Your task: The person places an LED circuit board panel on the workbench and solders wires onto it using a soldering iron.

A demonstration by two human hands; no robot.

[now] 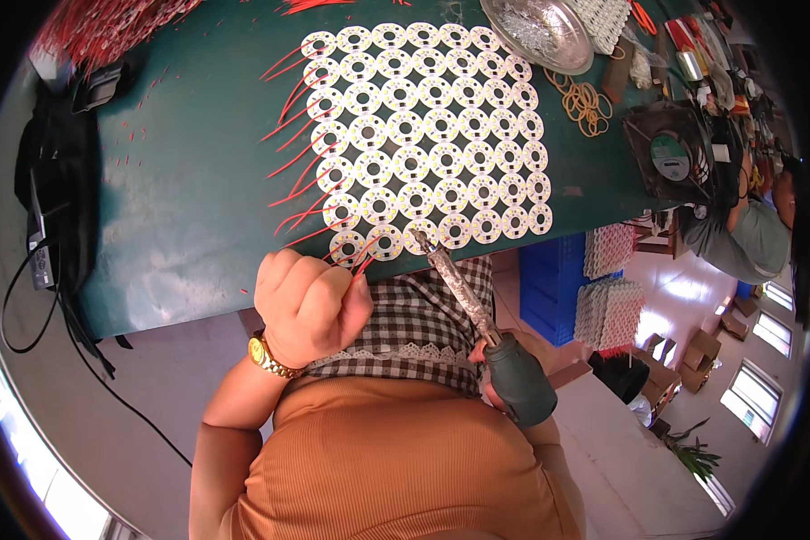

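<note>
A panel of round white LED boards point(410, 164), joined in rows, lies flat on the green table. Short red wires point(299, 171) stick out leftward from the boards of its left column. At the panel's near left corner my left hand point(308, 301) is closed, pinching red wire point(365, 263) by the nearest row. My right hand point(538, 353) grips the dark green handle of a soldering iron point(459, 292), partly hidden behind it. The iron's tip is at the third board of the nearest row; whether it touches cannot be made out.
A bundle of red wires point(108, 31) lies at the far left. Behind the panel's right side stands a metal bowl point(540, 31), with rubber bands point(585, 106) close by. A small fan point(670, 153) is at the table's right end. Blue crates point(549, 288) stand below it.
</note>
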